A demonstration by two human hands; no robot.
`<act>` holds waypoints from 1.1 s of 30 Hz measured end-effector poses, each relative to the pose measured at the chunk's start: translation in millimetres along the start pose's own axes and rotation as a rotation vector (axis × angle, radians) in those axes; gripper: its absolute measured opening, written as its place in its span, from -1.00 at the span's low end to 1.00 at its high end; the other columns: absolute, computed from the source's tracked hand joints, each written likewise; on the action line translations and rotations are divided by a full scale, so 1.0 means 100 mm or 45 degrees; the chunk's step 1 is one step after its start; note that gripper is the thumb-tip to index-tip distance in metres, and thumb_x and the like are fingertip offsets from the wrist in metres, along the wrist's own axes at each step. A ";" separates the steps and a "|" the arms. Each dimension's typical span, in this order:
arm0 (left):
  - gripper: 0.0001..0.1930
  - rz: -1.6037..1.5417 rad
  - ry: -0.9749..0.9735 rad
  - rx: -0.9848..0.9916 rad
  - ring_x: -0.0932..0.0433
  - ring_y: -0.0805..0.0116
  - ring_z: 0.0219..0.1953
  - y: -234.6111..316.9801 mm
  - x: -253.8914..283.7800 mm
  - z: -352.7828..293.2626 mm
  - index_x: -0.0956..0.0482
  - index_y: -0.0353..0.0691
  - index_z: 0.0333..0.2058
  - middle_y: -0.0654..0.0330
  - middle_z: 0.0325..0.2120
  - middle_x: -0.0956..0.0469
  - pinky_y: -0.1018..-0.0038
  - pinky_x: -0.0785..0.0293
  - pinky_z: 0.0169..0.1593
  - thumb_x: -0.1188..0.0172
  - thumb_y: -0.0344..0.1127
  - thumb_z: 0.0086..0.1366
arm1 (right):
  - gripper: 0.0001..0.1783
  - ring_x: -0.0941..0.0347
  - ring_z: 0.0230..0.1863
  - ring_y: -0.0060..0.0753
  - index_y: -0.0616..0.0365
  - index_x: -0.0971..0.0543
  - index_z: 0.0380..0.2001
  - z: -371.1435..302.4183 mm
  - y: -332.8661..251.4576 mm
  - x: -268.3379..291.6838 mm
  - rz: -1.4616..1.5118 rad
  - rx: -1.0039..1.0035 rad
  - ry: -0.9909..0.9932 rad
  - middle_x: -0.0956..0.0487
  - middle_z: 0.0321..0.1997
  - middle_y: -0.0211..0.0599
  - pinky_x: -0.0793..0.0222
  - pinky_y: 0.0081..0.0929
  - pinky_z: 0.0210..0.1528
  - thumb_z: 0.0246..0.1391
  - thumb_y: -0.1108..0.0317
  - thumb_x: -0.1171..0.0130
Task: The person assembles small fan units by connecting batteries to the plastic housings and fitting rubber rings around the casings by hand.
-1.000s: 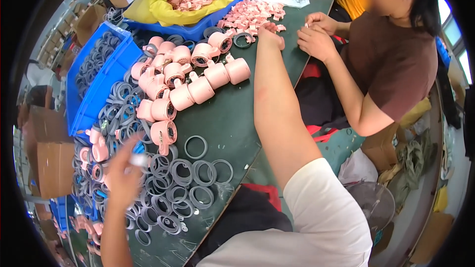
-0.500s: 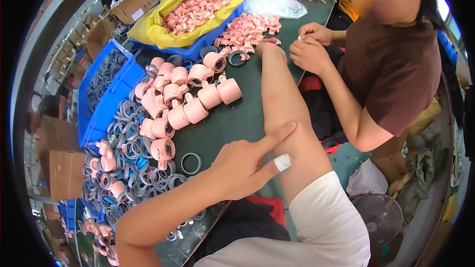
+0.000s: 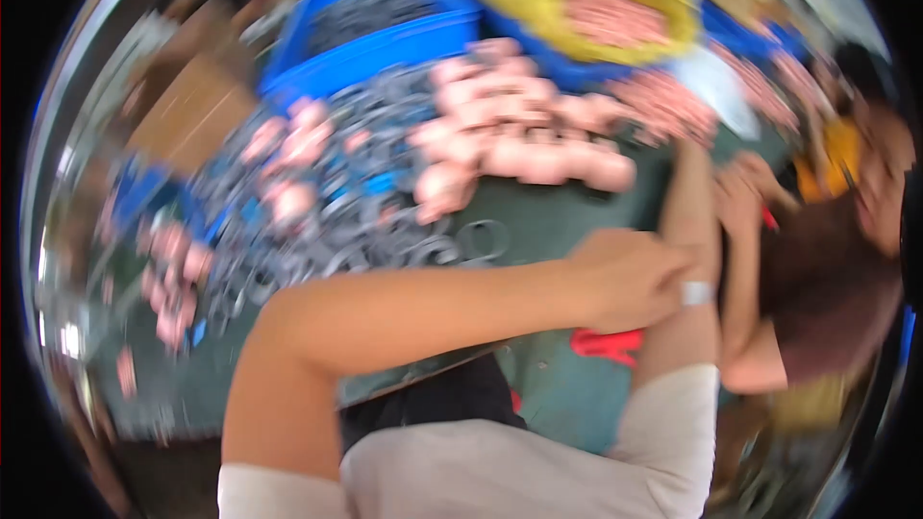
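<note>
The view is blurred by motion. My left arm reaches across my body, and my left hand (image 3: pixel 625 279) rests on my right forearm with the index finger and thumb a little apart. A white wrapping (image 3: pixel 695 293) covers the thumb tip. My right arm stretches to the far side of the table, where my right hand (image 3: pixel 696 130) lies at the edge of a heap of small pink plastic parts (image 3: pixel 659 101); its fingers are smeared. Left of it, pink cylindrical housings (image 3: pixel 538 156) stand in rows. Loose grey rings (image 3: pixel 336 231) cover the table nearer me.
A blue bin (image 3: pixel 375 56) of grey rings stands at the back, beside a yellow bag (image 3: pixel 519 0) of pink parts. A clear plastic bag (image 3: pixel 719 86) lies to the right. A co-worker in a brown shirt (image 3: pixel 832 279) sits at my right. Cardboard boxes (image 3: pixel 197 115) stand far left.
The view has swung left, so the table appears further right and more level. My left hand stays on my right forearm, its index finger now more bent.
</note>
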State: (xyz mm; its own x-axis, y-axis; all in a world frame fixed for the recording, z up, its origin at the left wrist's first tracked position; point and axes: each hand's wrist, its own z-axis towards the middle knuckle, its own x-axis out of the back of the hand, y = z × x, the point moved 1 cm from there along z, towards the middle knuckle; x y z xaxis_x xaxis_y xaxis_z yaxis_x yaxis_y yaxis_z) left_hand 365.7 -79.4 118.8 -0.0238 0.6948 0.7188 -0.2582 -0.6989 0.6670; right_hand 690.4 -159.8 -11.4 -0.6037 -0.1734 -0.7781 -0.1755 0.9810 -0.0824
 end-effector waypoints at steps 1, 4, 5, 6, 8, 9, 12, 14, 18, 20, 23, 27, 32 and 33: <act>-0.62 0.005 0.094 -0.002 -0.51 -0.09 -0.40 0.02 0.01 0.05 -0.48 -0.04 -0.09 -0.06 -0.51 -0.53 0.07 -0.37 -0.32 0.11 -0.01 0.25 | -0.76 -0.36 -0.61 -0.44 0.15 -0.39 -0.58 -0.01 0.36 -0.06 -0.122 -0.081 -0.050 -0.44 -0.64 -0.35 -0.32 -0.52 -0.57 -0.02 0.22 0.10; -0.72 -0.067 0.115 0.044 -0.51 -0.11 -0.38 -0.07 -0.04 -0.06 -0.54 -0.12 -0.34 -0.07 -0.43 -0.54 0.09 -0.38 -0.29 0.04 -0.10 0.16 | -0.76 -0.35 -0.61 -0.44 0.15 -0.39 -0.58 -0.02 1.21 -0.12 -0.383 -0.225 -0.216 -0.43 -0.64 -0.35 -0.33 -0.51 -0.56 -0.01 0.22 0.10; -0.75 -0.081 0.112 0.039 -0.51 -0.10 -0.40 0.00 0.05 -0.14 -0.52 -0.13 -0.38 -0.07 -0.46 -0.54 0.10 -0.39 -0.30 0.03 -0.12 0.14 | -0.76 -0.35 -0.60 -0.44 0.15 -0.39 -0.58 0.07 1.26 -0.14 -0.437 -0.221 -0.270 -0.43 -0.64 -0.35 -0.33 -0.51 -0.56 0.00 0.22 0.10; -0.77 -0.093 0.102 0.027 -0.51 -0.10 -0.42 0.04 0.13 -0.21 -0.51 -0.15 -0.43 -0.06 -0.48 -0.54 0.10 -0.39 -0.30 0.02 -0.14 0.12 | -0.76 -0.35 -0.60 -0.44 0.15 -0.39 -0.58 0.16 1.28 -0.19 -0.481 -0.212 -0.326 -0.43 -0.64 -0.35 -0.34 -0.50 -0.56 0.00 0.22 0.10; -0.78 -0.095 0.093 0.029 -0.50 -0.09 -0.49 -0.03 0.10 -0.38 -0.45 -0.18 -0.46 -0.06 -0.56 -0.51 0.09 -0.39 -0.34 0.01 -0.16 0.11 | -0.76 -0.35 -0.60 -0.45 0.15 -0.39 -0.58 0.38 1.23 -0.25 -0.556 -0.166 -0.427 -0.43 -0.64 -0.35 -0.34 -0.50 -0.55 0.01 0.23 0.11; -0.78 -0.096 0.174 0.067 -0.49 -0.08 -0.52 -0.06 0.06 -0.51 -0.45 -0.19 -0.43 -0.05 -0.60 -0.50 0.08 -0.37 -0.36 0.01 -0.16 0.12 | -0.76 -0.35 -0.60 -0.45 0.15 -0.39 -0.58 0.48 1.19 -0.29 -0.586 -0.143 -0.480 -0.43 -0.64 -0.36 -0.34 -0.50 -0.54 0.02 0.23 0.11; -0.73 -0.178 0.247 0.108 -0.50 -0.05 -0.53 -0.04 0.26 -1.02 -0.48 -0.18 -0.26 -0.05 -0.63 -0.49 0.12 -0.38 -0.41 0.01 -0.16 0.15 | -0.75 -0.34 -0.60 -0.45 0.14 -0.38 -0.59 0.72 1.08 -0.50 -0.670 -0.042 -0.646 -0.42 -0.64 -0.36 -0.35 -0.49 -0.53 0.03 0.23 0.11; -0.67 -0.115 0.308 0.210 -0.51 -0.02 -0.53 -0.06 0.44 -1.55 -0.49 -0.15 -0.13 -0.03 -0.61 -0.50 0.16 -0.38 -0.45 -0.01 -0.14 0.18 | -0.75 -0.34 -0.60 -0.45 0.14 -0.38 -0.59 0.86 0.97 -0.56 -0.722 0.042 -0.748 -0.42 -0.64 -0.36 -0.36 -0.48 -0.53 0.04 0.23 0.12; -0.75 -0.131 0.526 0.446 -0.51 0.10 -0.54 -0.49 0.52 -2.70 -0.54 -0.20 -0.22 0.06 -0.61 -0.52 0.27 -0.42 -0.45 -0.12 -0.27 0.12 | -0.74 -0.34 -0.59 -0.45 0.14 -0.38 -0.59 1.26 0.71 -0.69 -0.811 0.231 -0.950 -0.42 -0.64 -0.36 -0.37 -0.47 -0.51 0.06 0.23 0.12; -0.76 -0.197 0.791 0.760 -0.50 0.30 -0.61 -0.51 0.70 -3.30 -0.55 -0.25 -0.20 0.08 -0.58 -0.54 0.43 -0.40 -0.49 -0.14 -0.42 0.11 | -0.77 -0.31 -0.56 -0.48 0.13 -0.39 -0.60 0.40 1.63 -0.39 -1.044 0.048 -1.166 -0.40 -0.61 -0.40 -0.36 -0.52 -0.44 0.06 0.28 0.02; -0.73 -0.011 1.109 1.204 -0.46 0.54 -0.32 -0.57 0.86 -3.99 -0.53 -0.30 -0.13 0.16 -0.31 -0.55 0.59 -0.38 -0.24 -0.03 -0.52 0.18 | -0.86 -0.37 -0.43 -0.52 0.18 -0.51 -0.38 -2.07 2.73 0.35 -1.737 0.619 -1.753 -0.43 -0.44 -0.40 -0.37 -0.59 -0.36 0.08 0.39 0.03; -0.73 -0.199 1.472 1.118 -0.48 0.45 -0.33 -0.65 0.72 -4.28 -0.55 -0.27 -0.16 0.16 -0.35 -0.52 0.57 -0.42 -0.32 -0.11 -0.51 0.12 | -0.33 -0.41 -0.03 -0.22 0.17 -0.38 -0.01 -3.39 3.55 1.39 -1.896 0.502 -2.984 -0.44 0.00 -0.16 -0.34 -0.35 -0.02 -0.25 0.27 -0.40; -0.70 -0.256 1.645 0.923 -0.48 0.39 -0.28 -0.31 0.45 -4.43 -0.53 -0.30 -0.16 0.16 -0.30 -0.45 0.55 -0.46 -0.29 -0.07 -0.62 0.10 | -0.38 -0.48 -0.31 -0.45 0.21 -0.44 -0.12 -3.54 4.10 1.63 -2.150 0.594 -2.994 -0.54 -0.38 -0.28 -0.41 -0.45 -0.17 -0.30 0.22 -0.42; -0.71 -0.339 1.706 0.887 -0.48 0.37 -0.27 -0.23 0.37 -4.53 -0.53 -0.32 -0.16 0.15 -0.29 -0.45 0.55 -0.47 -0.29 -0.06 -0.63 0.11 | -0.43 -0.49 -0.28 -0.46 0.23 -0.42 -0.09 -3.53 4.06 1.57 -2.126 0.572 -2.888 -0.56 -0.31 -0.30 -0.42 -0.48 -0.16 -0.20 0.29 -0.38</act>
State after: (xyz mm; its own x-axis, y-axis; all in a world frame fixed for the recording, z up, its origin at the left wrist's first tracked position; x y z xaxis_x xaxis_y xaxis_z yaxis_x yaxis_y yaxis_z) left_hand -66.6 39.5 41.0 -0.9761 0.1794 0.1229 0.0849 -0.2057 0.9749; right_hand 250.5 180.4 52.8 0.6579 -0.2428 0.7129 0.7419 0.3715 -0.5581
